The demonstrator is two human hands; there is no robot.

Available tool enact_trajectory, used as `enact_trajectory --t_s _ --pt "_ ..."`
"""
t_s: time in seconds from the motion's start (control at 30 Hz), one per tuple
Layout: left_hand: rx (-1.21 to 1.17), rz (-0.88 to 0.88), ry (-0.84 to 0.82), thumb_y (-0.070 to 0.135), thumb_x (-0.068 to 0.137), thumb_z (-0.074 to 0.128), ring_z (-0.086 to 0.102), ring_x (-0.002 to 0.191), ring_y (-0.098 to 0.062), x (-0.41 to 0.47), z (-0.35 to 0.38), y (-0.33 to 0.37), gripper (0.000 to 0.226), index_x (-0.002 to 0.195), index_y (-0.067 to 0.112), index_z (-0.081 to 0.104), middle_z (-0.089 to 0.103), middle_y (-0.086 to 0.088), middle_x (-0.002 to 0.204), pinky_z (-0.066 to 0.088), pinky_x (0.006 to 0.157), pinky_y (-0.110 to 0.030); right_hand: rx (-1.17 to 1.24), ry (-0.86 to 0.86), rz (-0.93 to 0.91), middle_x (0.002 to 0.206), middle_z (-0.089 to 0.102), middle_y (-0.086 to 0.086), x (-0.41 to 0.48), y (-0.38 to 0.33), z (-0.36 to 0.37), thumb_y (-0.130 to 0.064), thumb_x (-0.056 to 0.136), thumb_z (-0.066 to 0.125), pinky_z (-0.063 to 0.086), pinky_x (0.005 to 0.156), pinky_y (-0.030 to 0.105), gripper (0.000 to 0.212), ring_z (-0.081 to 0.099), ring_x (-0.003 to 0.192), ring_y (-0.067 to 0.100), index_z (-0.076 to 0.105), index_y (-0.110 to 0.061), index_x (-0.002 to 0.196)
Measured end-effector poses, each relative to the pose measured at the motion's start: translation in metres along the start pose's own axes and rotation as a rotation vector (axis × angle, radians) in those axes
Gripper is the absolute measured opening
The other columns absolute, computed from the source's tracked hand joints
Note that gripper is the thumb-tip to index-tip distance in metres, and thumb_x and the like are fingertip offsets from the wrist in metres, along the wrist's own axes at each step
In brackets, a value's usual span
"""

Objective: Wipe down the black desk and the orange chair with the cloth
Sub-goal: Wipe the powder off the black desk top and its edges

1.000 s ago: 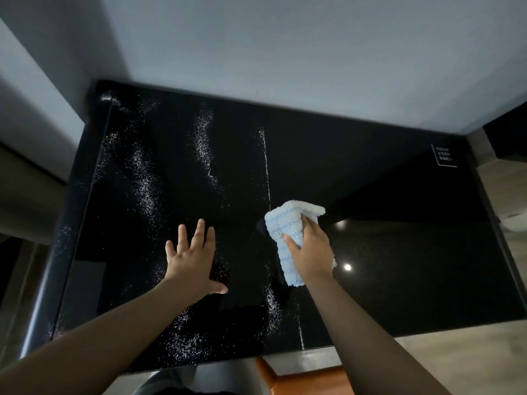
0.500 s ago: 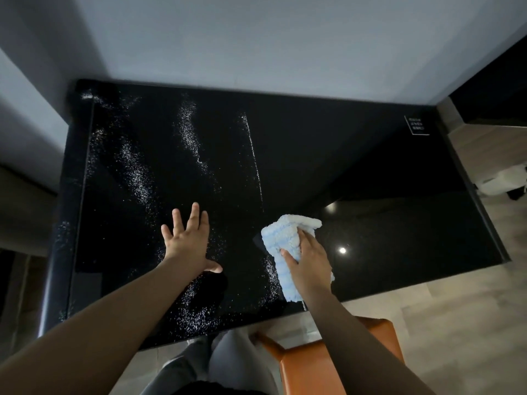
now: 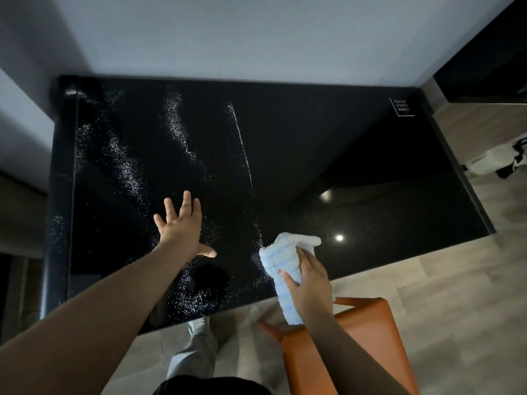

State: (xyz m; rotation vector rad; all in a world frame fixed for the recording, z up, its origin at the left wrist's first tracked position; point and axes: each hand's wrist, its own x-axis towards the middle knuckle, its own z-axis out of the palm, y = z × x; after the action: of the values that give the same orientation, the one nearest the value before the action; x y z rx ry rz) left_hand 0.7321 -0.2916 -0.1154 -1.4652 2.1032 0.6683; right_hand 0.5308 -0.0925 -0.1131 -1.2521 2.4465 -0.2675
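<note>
Surface point(image 3: 370, 209): specks point(image 3: 125, 166) lie around left hand point(image 3: 179, 226), fingers spread, empty; clean-looking beyond right hand point(image 3: 309, 280), gripping cloth point(image 3: 281, 255). Chair point(image 3: 382, 323), beneath right hand: judged not yet wiped.

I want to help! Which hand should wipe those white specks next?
Probably right: the right hand holds the cloth on the black desk beside the specks; the left hand lies open, empty.

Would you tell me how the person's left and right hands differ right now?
The left hand is spread open, fingers straight, holding nothing; the right hand grips the blue-white cloth. The left is further in over the black desk; the right is at its near edge. Both are bare.
</note>
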Motion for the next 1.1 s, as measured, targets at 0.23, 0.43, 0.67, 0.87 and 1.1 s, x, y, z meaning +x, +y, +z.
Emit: enact_trajectory --t_s 0.23,0.43,0.67,0.87,1.1 --pt "0.009 -0.004 0.011 0.066 0.059 0.075 -0.016 0.143 -0.044 -0.003 -0.002 0.001 0.138 0.151 0.014 -0.013 -0.027 -0.005 0.156 0.01 0.114 -0.062 0.029 -0.028 -0.028 0.14 0.052 -0.004 -0.035 0.022 -0.003 -0.039 0.09 0.062 0.04 0.106 0.027 0.055 0.048 0.127 0.014 0.048 -0.02 0.14" --pt "0.004 -0.004 0.013 0.064 0.059 0.076 -0.014 0.143 -0.044 -0.008 -0.004 0.003 0.137 0.152 0.014 -0.012 -0.026 -0.005 0.157 0.01 0.114 -0.061 0.038 -0.035 -0.014 0.124 0.062 -0.005 -0.053 0.035 -0.01 -0.03 0.09 0.061 0.039 0.09 0.018 0.041 0.057 0.111 0.009 0.057 -0.02 0.129" --pt "0.012 -0.004 0.01 0.066 0.058 0.075 -0.015 0.143 -0.044 -0.007 -0.002 0.002 0.138 0.151 0.015 -0.012 -0.027 -0.006 0.157 0.01 0.114 -0.062 -0.011 0.107 0.047 0.098 0.066 -0.007 -0.05 0.034 -0.029 -0.035 0.087 0.067 0.04 0.071 0.017 0.03 0.064 0.085 0.009 0.064 -0.02 0.112" --pt "0.007 -0.013 -0.005 0.066 0.059 0.075 -0.017 0.142 -0.044 -0.002 0.001 0.003 0.139 0.15 0.015 -0.016 -0.03 -0.005 0.155 0.009 0.114 -0.062 0.1 0.207 0.08 0.099 0.061 -0.007 -0.003 0.004 -0.05 -0.037 0.088 0.065 0.038 0.074 0.018 0.035 0.054 0.087 0.004 0.061 -0.018 0.117" --pt "-0.044 0.001 0.0 0.062 0.061 0.076 -0.022 0.141 -0.044 0.0 0.004 0.0 0.138 0.149 0.013 -0.018 -0.032 -0.005 0.154 0.004 0.114 -0.062 0.205 0.259 -0.013 0.093 0.059 -0.009 0.071 -0.053 -0.062 -0.037 0.087 0.064 0.036 0.072 0.021 0.029 0.053 0.082 0.005 0.062 -0.019 0.108"
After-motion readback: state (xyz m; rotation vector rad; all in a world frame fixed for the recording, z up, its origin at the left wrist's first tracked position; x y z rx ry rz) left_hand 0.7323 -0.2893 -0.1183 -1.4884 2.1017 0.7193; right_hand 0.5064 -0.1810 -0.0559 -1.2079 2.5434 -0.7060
